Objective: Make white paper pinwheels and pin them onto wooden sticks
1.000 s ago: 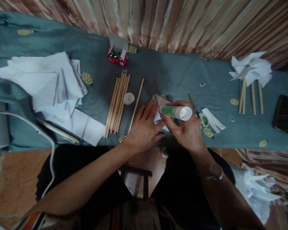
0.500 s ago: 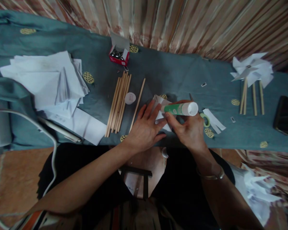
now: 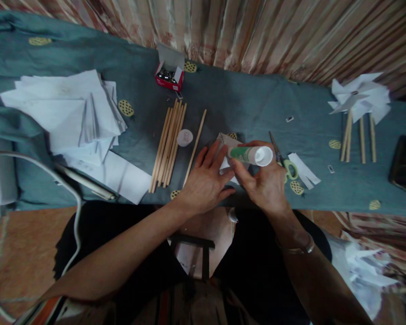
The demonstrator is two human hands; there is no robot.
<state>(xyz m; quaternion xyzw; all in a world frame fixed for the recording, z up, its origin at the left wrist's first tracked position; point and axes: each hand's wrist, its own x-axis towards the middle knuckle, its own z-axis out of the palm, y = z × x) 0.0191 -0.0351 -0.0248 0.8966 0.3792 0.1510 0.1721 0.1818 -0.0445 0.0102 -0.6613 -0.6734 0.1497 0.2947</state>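
Observation:
My left hand [image 3: 205, 186] lies flat with spread fingers, holding down a small folded white paper [image 3: 225, 164] on the cloth. In my right hand [image 3: 267, 184] is a green-and-white glue stick [image 3: 244, 155], tilted with its lower end against the paper; that end is hidden by the fingers. Scissors with light green handles [image 3: 292, 169] lie just right of my right hand, beside white paper strips [image 3: 303, 170]. Left of the paper are a single wooden stick [image 3: 196, 142], a round white cap [image 3: 184, 137] and a bundle of wooden sticks [image 3: 167, 146].
A red box of shiny metal pins [image 3: 169, 79] stands open at the back. White sheets [image 3: 64, 108] are piled at the left, near a white cable [image 3: 54, 174]. Paper pinwheels [image 3: 360, 97] on sticks and a black phone [image 3: 404, 162] lie at the right.
The glue stick and my right hand have shifted slightly left over the paper, uncovering more of the scissors. My left hand stays in place on the paper.

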